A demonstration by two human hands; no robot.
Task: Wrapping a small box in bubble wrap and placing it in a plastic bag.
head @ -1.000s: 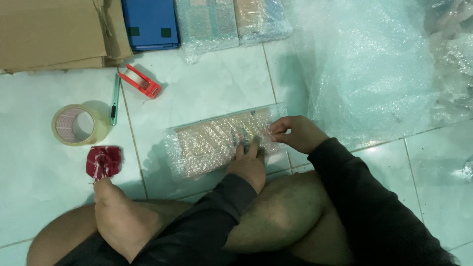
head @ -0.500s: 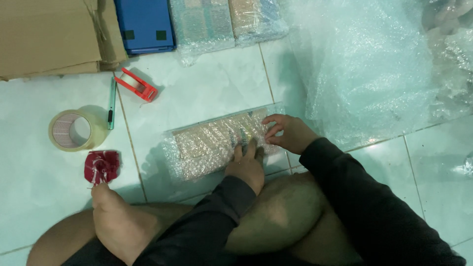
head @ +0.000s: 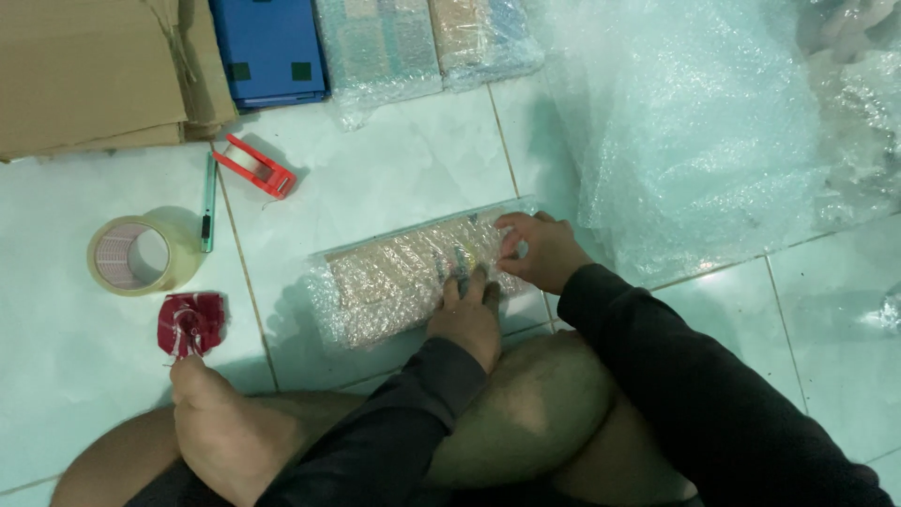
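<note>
Left hand [head: 466, 319] presses flat and right hand [head: 538, 250] pinches the end flap of the long bubble-wrapped tan parcel [head: 413, 274] on the pale tiled floor [head: 394, 169]; risk: slick wrap springs open if either lifts.

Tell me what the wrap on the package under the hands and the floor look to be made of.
The wrap on the package looks like clear plastic bubble wrap: see-through, dimpled, glinting, with a tan block inside. Left hand and right hand press on it. The floor looks like glazed pale tile: glossy, with thin grout lines.
</note>
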